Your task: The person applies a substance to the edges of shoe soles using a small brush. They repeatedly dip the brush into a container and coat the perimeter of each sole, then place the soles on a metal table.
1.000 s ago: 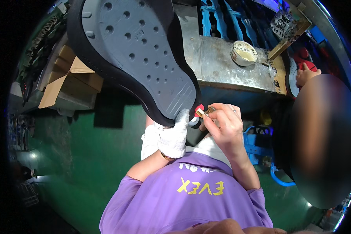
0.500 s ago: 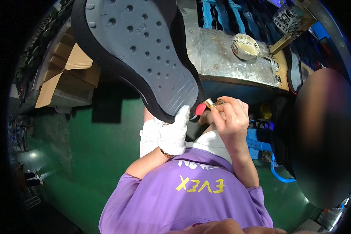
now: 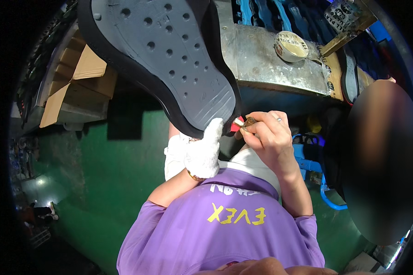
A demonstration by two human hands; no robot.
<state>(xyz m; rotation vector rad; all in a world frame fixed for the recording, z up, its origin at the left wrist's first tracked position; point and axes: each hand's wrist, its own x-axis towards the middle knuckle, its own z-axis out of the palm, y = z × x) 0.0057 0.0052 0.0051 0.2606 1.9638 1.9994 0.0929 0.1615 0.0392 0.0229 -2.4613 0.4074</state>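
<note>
A black shoe (image 3: 163,75) is held upside down, its grey underside dotted with small holes facing up. My left hand (image 3: 204,153), in a white glove, is closed on the heel end, thumb pressed on the sole's edge. At the back of the heel sits a small red tab (image 3: 237,123). My bare right hand (image 3: 270,137) pinches a small brush-like tool (image 3: 241,123) with a pale tip, which meets the red tab. The fingers hide most of the tool.
On the metal bench (image 3: 261,59) ahead stands a round tub (image 3: 291,46) of cream-coloured stuff. Blue racks (image 3: 280,13) are behind it. An open cardboard box (image 3: 89,64) is at left; another shoe (image 3: 350,75) and a person (image 3: 381,165) are at right, near a blue metal frame (image 3: 328,195).
The shoe has shifted slightly up and left. My right hand has brought the tool's tip closer, onto the red tab; the left hand keeps its grip on the heel.
</note>
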